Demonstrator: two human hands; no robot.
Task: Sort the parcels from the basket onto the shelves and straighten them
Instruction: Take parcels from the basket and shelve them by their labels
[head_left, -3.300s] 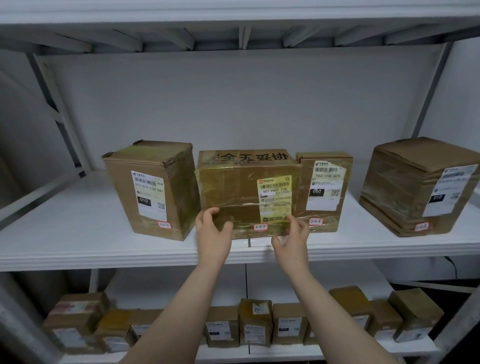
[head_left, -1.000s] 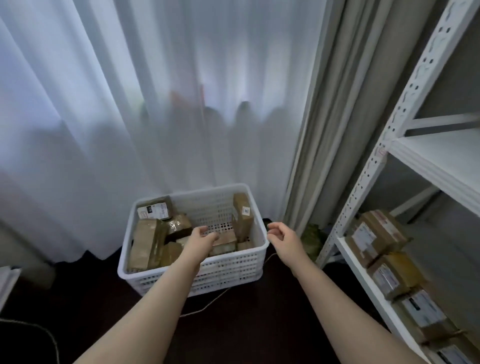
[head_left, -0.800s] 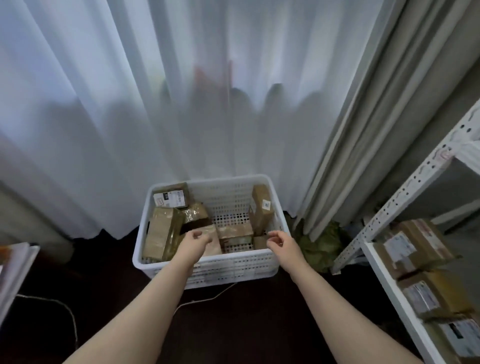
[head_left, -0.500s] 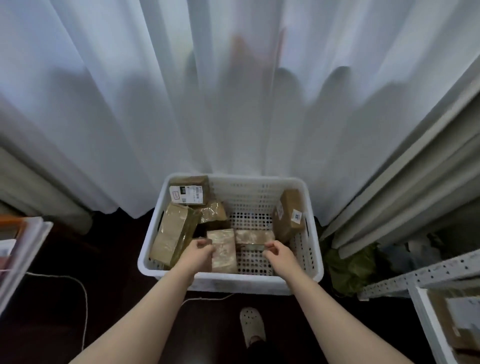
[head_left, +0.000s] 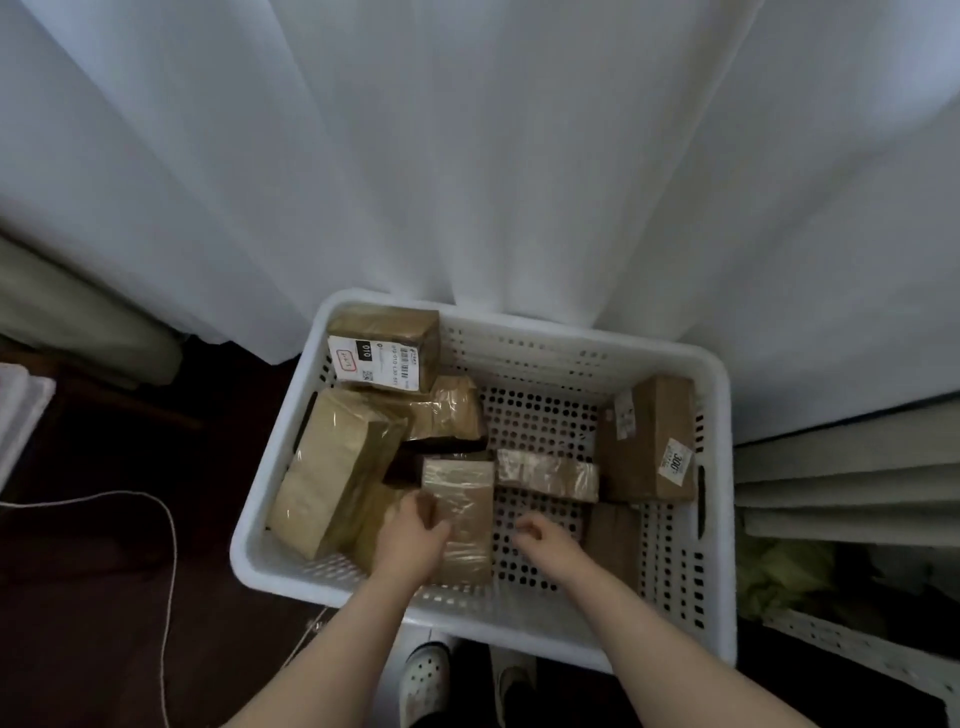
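I look down into a white perforated basket (head_left: 249, 545) on the dark floor. It holds several brown taped parcels: one with a white "010" label (head_left: 384, 348) at the back left, a long one (head_left: 332, 473) leaning on the left wall, a flat one (head_left: 545, 473) in the middle, and an upright one (head_left: 649, 441) at the right. My left hand (head_left: 410, 535) curls its fingers over the left edge of a small taped parcel (head_left: 465, 514) near the front. My right hand (head_left: 540, 540) hovers just right of it over the basket floor, fingers loosely curled and holding nothing.
A white curtain (head_left: 467, 156) hangs right behind the basket. A thin cord (head_left: 169, 545) loops across the floor at left. The white shelf frame (head_left: 857, 644) shows at the lower right, with a green bag (head_left: 779, 571) beside it. My shoes (head_left: 426, 675) stand at the basket's front.
I have turned from the shelf to the basket and leaned over it. Both hands have dropped inside, and the left one has reached the small front parcel.
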